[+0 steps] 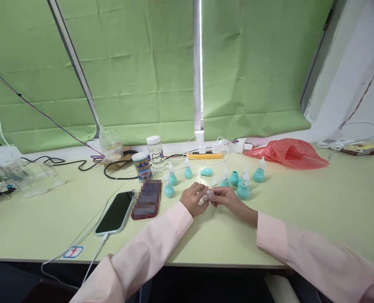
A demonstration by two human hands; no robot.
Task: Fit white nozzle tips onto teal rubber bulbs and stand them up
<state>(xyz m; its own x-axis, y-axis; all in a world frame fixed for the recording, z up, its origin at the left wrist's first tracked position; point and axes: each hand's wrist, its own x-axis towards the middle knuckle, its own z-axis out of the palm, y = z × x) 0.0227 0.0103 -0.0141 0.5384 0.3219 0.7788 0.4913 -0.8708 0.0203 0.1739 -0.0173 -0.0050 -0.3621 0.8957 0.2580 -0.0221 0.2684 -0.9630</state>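
Observation:
Between my two hands, over the table, is a small clear plastic nozzle (209,194). My left hand (194,199) pinches it from the left, and the fingertips of my right hand (229,199) close on it from the other side. Around them stand several turquoise bulb nasal aspirators with clear tips, such as the one left of my hands (169,190) and another beside my right hand (243,191). A turquoise bulb (234,178) without a tip stands behind my right hand. One more bulb (206,171) lies on its side.
Left of my hands lie a white-edged phone (115,213) on a cable and a red-cased phone (147,200). Behind them stand a printed canister (141,166) and a clear jar (155,151). A yellow power strip (204,155) and red plastic bag (289,153) are at the back.

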